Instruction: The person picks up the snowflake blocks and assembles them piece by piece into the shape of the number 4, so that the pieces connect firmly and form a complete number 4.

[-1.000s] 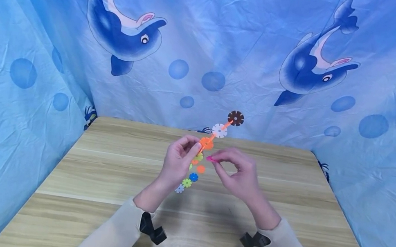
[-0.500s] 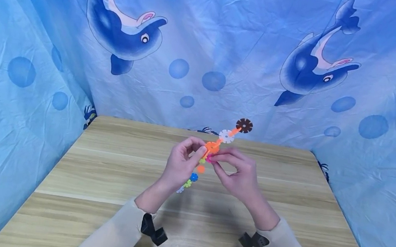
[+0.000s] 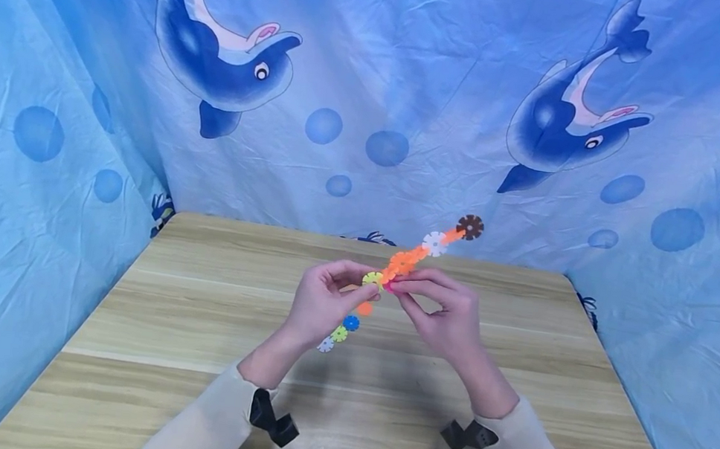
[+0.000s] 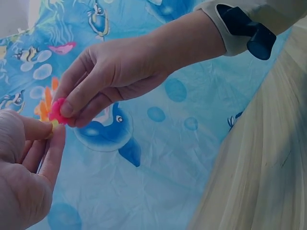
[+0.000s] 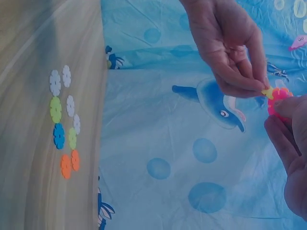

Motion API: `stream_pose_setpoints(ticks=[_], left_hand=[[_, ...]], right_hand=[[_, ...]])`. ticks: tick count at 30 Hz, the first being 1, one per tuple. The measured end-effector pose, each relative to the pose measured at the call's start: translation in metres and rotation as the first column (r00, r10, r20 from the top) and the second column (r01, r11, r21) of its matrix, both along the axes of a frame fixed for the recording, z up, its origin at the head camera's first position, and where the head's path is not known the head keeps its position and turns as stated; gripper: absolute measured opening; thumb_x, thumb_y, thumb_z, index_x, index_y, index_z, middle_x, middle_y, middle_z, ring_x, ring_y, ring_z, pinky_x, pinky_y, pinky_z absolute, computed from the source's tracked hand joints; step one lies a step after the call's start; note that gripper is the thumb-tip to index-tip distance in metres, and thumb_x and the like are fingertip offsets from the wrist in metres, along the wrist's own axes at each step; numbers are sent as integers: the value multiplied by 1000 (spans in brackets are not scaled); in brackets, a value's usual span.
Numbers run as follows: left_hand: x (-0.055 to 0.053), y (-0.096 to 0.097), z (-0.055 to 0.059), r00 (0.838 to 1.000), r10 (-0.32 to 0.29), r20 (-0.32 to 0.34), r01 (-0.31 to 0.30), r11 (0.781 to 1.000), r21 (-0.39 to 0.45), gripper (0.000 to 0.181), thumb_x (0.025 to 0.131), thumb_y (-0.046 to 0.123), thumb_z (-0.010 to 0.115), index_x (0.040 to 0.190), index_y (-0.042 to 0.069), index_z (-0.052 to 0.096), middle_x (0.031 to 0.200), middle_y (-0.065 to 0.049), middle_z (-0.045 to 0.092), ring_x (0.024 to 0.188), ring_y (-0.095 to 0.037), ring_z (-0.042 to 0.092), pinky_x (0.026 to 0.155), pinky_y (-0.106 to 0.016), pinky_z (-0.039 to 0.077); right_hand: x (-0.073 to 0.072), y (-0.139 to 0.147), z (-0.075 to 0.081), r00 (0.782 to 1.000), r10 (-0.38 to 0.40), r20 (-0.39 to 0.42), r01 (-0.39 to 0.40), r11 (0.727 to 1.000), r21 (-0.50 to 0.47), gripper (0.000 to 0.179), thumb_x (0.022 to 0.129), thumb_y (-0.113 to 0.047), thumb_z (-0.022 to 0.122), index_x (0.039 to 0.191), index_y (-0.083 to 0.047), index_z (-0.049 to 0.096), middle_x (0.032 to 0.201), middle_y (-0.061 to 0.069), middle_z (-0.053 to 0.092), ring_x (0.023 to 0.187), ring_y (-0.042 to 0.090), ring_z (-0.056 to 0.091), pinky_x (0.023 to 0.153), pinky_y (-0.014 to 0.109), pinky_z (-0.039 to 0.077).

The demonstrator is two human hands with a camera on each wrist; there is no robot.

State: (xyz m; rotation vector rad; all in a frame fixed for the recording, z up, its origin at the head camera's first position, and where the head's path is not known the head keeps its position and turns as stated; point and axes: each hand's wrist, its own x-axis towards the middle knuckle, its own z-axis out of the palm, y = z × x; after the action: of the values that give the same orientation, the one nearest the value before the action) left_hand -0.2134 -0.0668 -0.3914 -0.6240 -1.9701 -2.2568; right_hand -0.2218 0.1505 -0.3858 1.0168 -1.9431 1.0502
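A slanting chain of notched plastic discs is held up over the table, from a brown disc (image 3: 470, 223) at the top through a white disc (image 3: 435, 238) and orange discs (image 3: 401, 263) to a yellow-green disc (image 3: 372, 279). My left hand (image 3: 318, 305) pinches that lowest disc between thumb and fingers. Facing it, my right hand (image 3: 446, 314) pinches a pink disc (image 5: 278, 101) by its edge. In the right wrist view the pink and yellow-green discs meet edge to edge; whether their slots interlock I cannot tell. Fingers cover part of both.
Loose discs lie on the wooden table (image 3: 188, 308) below the left hand: orange (image 3: 365, 308), blue (image 3: 351, 322), green (image 3: 338, 333) and pale white (image 3: 326, 344). More white discs (image 5: 66, 75) show in the right wrist view. A blue dolphin-print cloth (image 3: 376, 92) hangs behind the table.
The chain has shifted right and leans over more. My left fingers have moved from beside the orange disc to the yellow-green one. The pink disc has come from apart to against the chain.
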Motion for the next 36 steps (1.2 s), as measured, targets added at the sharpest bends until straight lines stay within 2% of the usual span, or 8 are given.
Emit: stream_pose_setpoints(ticks=[5,8,13,23,26,30,33,36], left_hand=[[-1,-1,-1,1000,7,-3,-7,1000,-16,24,92,-1,80,115,-6,78,106,-27,79,81,-13,81,84,-35,67],[-1,-3,-1,1000,-2,-23,1,999,-39,23,92,-1,80,114,-7,78,104,-27,79,80,-13,81,82,-35,68],[1,-4,2,999,-8,-34,6,998,-58,20,92,-1,79,112,-7,78,103,-29,79,80,-12,81,80,-34,68],[2,-5,10,996,-31,-85,29,999,-26,19,91,-5,79,109,-10,77,100,-32,76,81,-14,81,80,-37,68],[2,-8,13,997,7,-81,-9,1000,-23,20,92,-5,78,110,-10,76,100,-32,75,81,-13,80,82,-36,68],[1,-15,14,996,55,-76,-57,998,-25,21,92,-3,79,112,-8,77,101,-23,79,81,-20,82,85,-35,67],[1,-18,15,996,56,-74,-56,998,-9,23,92,0,80,112,-9,77,97,-12,81,80,-22,82,85,-35,67],[1,-19,16,996,50,-72,-49,999,16,23,92,0,80,111,-12,76,93,-3,80,78,-19,81,85,-34,67]], right_hand=[[-1,5,2,999,18,-43,-17,1000,17,11,90,-14,85,97,-6,86,92,10,81,83,25,78,89,14,60],[-1,6,3,995,48,-88,-46,999,25,24,98,-27,76,96,-5,86,88,10,80,78,24,76,76,15,61],[-1,5,4,977,92,-193,-86,996,40,24,101,-22,72,94,-3,84,85,11,78,72,23,71,59,20,55],[-8,5,5,941,165,-294,-188,981,-52,16,97,-14,78,96,1,83,90,16,79,79,25,76,83,21,64],[-14,10,-1,966,149,-209,-171,981,-91,6,91,-2,81,96,2,82,91,18,79,79,25,77,82,22,65],[-24,12,-16,992,58,111,-61,998,24,20,87,5,81,104,-6,83,98,10,81,83,21,79,79,23,66],[-33,6,-34,937,-26,347,-51,976,211,23,93,-1,79,114,-11,82,109,5,82,94,19,79,83,29,67],[-42,-5,-55,874,-88,479,-112,921,373,26,97,-6,75,123,-8,78,122,8,79,109,24,77,90,38,67]])
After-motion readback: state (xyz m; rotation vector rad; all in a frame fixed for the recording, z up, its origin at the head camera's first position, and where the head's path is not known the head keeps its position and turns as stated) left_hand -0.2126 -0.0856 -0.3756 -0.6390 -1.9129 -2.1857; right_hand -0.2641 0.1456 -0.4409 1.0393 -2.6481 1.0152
